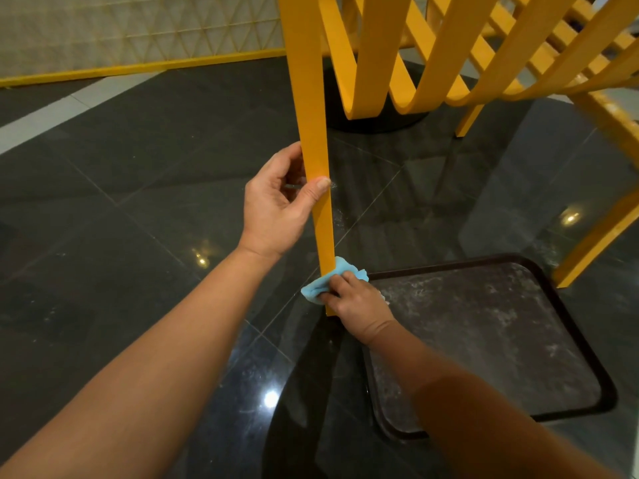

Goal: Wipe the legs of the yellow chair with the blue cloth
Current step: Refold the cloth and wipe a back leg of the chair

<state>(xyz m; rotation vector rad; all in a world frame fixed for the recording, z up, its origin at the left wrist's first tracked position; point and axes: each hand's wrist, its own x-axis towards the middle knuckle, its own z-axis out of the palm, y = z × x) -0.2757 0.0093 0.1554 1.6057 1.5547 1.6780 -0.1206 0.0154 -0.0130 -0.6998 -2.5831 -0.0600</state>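
The yellow chair (449, 46) stands on a dark polished tile floor (121, 202). Its seat and back are formed of crossed yellow slats. The nearest leg (313, 115), a flat yellow strip, runs down the centre of the view and tapers slightly toward the floor.

Left hand (276, 205): positioned at about mid-height of the nearest leg. The thumb lies across the front face of the leg and the fingers curl round behind it, so the hand grips the leg.

Right hand (356, 302): positioned at the lower end of the same leg, just above the floor. The fingers are curled round the blue cloth (316, 288) and press it against the leg. The cloth is bunched and wraps part of the leg, with folds showing on both sides of the strip.

Two further chair legs are visible to the right: one farther back (470, 121), and one at the right edge (598, 243), set at a slant.

A dark rectangular tray (570, 312) with rounded corners and a raised rim lies flat on the floor, just right of the nearest leg. Its surface carries pale smears.

A black round base (373, 122) sits on the floor behind the chair. A pale patterned panel (138, 32) with a yellow lower rail stands at the upper left.
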